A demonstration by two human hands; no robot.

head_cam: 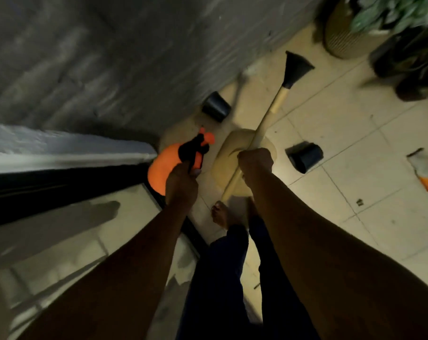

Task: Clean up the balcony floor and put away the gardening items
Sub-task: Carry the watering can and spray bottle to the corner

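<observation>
Centre-left of frame: my left hand (pixel 181 180) grips the orange spray bottle (pixel 167 165) by its black trigger head. Centre: my right hand (pixel 255 163) is fisted around the watering can (pixel 244 165) spout. Still on the floor (pixel 355 143): two black pots (pixel 216 106) (pixel 303 157), and a glove (pixel 427 171) at right. I judge collection as partly complete.

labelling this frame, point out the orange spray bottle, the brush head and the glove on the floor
orange spray bottle (pixel 162 165), head view, on its orange body
brush head (pixel 296 68), head view, on the black bristles
glove (pixel 427 170), head view, on its grey back
</observation>
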